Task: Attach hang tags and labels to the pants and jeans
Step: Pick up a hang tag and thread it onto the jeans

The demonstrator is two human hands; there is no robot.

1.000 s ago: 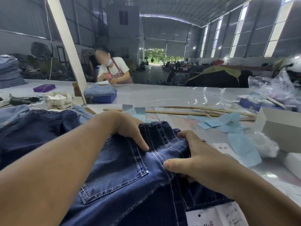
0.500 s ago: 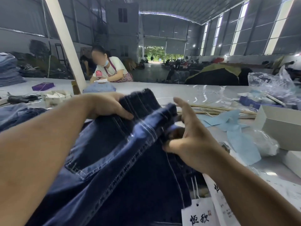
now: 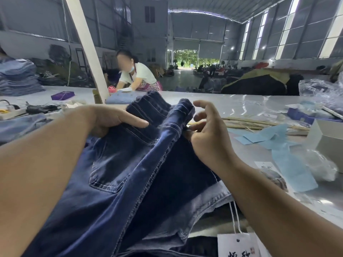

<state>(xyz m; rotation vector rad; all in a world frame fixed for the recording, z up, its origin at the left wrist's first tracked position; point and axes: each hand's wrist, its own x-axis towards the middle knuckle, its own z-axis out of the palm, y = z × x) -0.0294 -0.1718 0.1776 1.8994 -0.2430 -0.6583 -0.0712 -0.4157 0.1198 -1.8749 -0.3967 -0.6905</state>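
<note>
Dark blue jeans (image 3: pixel 130 175) lie across the table in front of me, back pocket up and waistband raised. My left hand (image 3: pixel 111 119) grips the waistband from the left, thumb stretched along the top. At the right edge of the raised fold, my right hand (image 3: pixel 206 134) pinches the denim with its thumb and lower fingers, the index finger lifted free. A white hang tag (image 3: pixel 235 245) on white strings lies at the bottom edge, beside a lighter denim piece (image 3: pixel 213 197) under the dark pair. Light blue paper labels (image 3: pixel 291 167) are scattered to the right.
A white box (image 3: pixel 326 140), bamboo sticks (image 3: pixel 250 123) and a plastic bag (image 3: pixel 323 89) crowd the right side. A black tool (image 3: pixel 42 108), purple box (image 3: pixel 62 95) and stacked jeans (image 3: pixel 18 78) are at the left. A person (image 3: pixel 137 76) works across the table by a white post (image 3: pixel 87 49).
Both hands lifted the jeans' waistband off the table and folded it upward. The right hand's index finger has since come off the fabric. A hang tag came into view below.
</note>
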